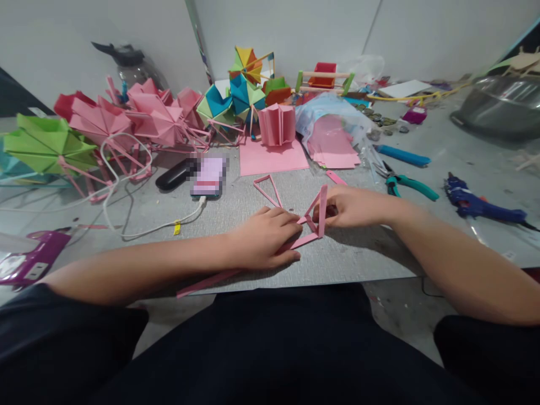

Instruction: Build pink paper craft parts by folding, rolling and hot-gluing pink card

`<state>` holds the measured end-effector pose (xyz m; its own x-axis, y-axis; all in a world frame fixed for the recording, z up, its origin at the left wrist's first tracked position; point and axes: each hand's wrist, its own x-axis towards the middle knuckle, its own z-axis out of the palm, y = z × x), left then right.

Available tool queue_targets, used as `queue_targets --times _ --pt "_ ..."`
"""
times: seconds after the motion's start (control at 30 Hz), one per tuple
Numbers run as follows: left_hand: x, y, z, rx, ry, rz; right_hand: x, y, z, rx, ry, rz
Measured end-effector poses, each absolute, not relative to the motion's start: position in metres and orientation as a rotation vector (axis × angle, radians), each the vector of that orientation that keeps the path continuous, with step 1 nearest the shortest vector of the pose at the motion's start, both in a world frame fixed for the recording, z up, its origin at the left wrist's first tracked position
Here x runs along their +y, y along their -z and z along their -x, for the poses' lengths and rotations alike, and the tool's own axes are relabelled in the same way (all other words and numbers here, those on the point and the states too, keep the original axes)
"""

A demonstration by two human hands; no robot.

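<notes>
A small triangular frame of folded pink paper strips (323, 211) stands on the grey table between my hands. My right hand (343, 205) has its fingers closed in a pinch at the frame's right side, with the fingertips partly hidden behind it. A long pink paper strip (306, 241) runs from the frame's base under my left hand (268, 239) and reappears below my left forearm near the table edge. My left hand lies low over the strip, holding it between thumb and fingers. Just beyond it rests a flat pink paper triangle (268, 190).
Pink paper wheels (162, 121) and a green one (48, 143) crowd the back left. A phone (208, 175) with a white cable (158, 232) lies left of centre. Pliers (411, 185) and a blue glue gun (481, 205) are on the right, a purple glue gun (40, 256) far left.
</notes>
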<state>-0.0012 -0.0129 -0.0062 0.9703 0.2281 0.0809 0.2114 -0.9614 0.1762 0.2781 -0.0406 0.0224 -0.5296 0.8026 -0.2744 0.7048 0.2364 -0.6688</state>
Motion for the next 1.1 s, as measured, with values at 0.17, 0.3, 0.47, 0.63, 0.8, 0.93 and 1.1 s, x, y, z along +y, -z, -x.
queue_targets --times 0.17,0.3,0.47,0.63,0.8,0.93,1.1 --pt "-0.007 0.001 0.001 0.299 -0.162 -2.869 -0.035 -0.018 -0.287 -2.441 -1.039 1.484" --pt "-0.007 0.0 0.001 0.283 -0.225 -2.828 -0.034 -0.02 -0.292 -2.397 -0.988 1.482" --pt "-0.007 0.002 -0.001 0.424 -0.33 -2.767 -0.039 -0.029 -0.294 -2.365 -1.076 1.532" --pt "-0.005 0.001 0.0 0.527 -0.322 -2.726 -0.039 -0.035 -0.298 -2.401 -1.158 1.516" --pt "-0.006 -0.005 0.0 0.61 -0.251 -2.751 -0.042 -0.042 -0.297 -2.396 -1.347 1.449" --pt "-0.003 -0.009 0.001 0.68 -0.232 -2.69 -0.046 -0.04 -0.287 -2.364 -1.345 1.473" --pt "0.006 -0.008 0.003 0.68 -0.347 -2.411 -0.043 -0.029 -0.279 -2.405 -1.241 1.411"
